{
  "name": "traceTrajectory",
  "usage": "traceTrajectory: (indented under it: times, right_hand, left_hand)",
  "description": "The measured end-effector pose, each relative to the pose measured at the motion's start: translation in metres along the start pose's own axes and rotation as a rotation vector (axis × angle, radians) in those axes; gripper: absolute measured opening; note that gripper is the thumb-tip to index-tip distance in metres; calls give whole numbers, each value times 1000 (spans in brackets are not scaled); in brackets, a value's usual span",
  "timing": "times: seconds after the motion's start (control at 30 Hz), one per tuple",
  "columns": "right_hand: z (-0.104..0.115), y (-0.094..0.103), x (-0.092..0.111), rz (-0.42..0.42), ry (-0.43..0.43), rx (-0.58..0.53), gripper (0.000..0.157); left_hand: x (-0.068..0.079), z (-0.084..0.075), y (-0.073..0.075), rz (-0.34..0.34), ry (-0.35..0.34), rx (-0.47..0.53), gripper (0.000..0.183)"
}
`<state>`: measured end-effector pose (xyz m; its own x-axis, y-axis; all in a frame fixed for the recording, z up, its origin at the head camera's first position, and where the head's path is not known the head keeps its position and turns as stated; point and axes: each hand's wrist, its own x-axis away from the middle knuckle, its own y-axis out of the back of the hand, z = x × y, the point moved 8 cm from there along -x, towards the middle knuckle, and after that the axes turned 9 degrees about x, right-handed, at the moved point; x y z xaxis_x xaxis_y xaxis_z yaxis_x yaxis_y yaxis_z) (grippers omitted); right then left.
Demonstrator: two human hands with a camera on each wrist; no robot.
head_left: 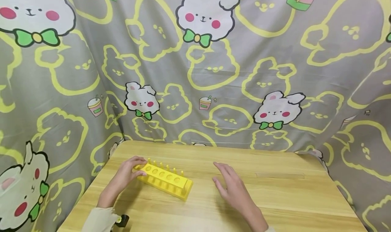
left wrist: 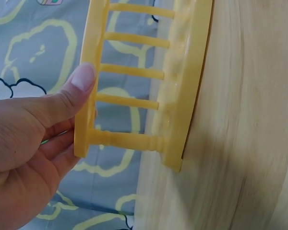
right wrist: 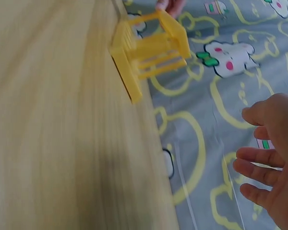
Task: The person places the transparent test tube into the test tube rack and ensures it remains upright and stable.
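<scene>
A yellow plastic test tube rack (head_left: 165,178) stands on the wooden table, its top bar pierced by several round holes and a row of pegs along the far side. My left hand (head_left: 129,172) grips the left end of the top bar. In the left wrist view the thumb (left wrist: 81,81) lies on the near face of the rack (left wrist: 134,139), with the other fingers behind it. My right hand (head_left: 233,188) is held apart from the rack, to its right, fingers extended and nothing in them. The right wrist view shows that hand (right wrist: 271,158) with its fingers slightly bent and spread.
The wooden table (head_left: 290,191) reaches back to a grey curtain (head_left: 220,72) printed with rabbits and yellow outlines, which also hangs at both sides. A small black object (head_left: 123,220) is by the left sleeve (head_left: 99,220).
</scene>
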<state>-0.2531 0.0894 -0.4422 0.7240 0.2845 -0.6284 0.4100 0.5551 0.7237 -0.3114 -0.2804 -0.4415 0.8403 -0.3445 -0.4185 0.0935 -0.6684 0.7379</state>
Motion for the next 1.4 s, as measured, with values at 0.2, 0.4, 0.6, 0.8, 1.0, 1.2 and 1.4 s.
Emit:
traceTrajectory:
  times: [0.2, 0.4, 0.6, 0.8, 1.0, 1.2, 1.4]
  right_hand:
    - [21, -16, -7, 25, 30, -52, 51]
    - [35, -27, -11, 55, 15, -88, 50]
    - [46, -38, -11, 72, 0, -123, 50]
    - [61, -51, -12, 83, 1, -171, 50]
    - [78, -63, -13, 95, 29, -184, 50]
    - [89, -70, -19, 89, 58, -155, 49]
    - [100, -78, -26, 98, 76, -86, 47]
  left_hand:
    - [-2, -3, 1, -8, -3, 0, 44]
    - [-6, -6, 1, -20, -20, -2, 43]
    - [-10, -4, 1, 3, 18, 9, 43]
    - [-9, -1, 0, 10, 37, 12, 44]
    - [-2, 1, -1, 14, 51, -4, 45]
    - [1, -2, 1, -7, 20, -18, 44]
    - [1, -5, 1, -13, 9, -26, 43]
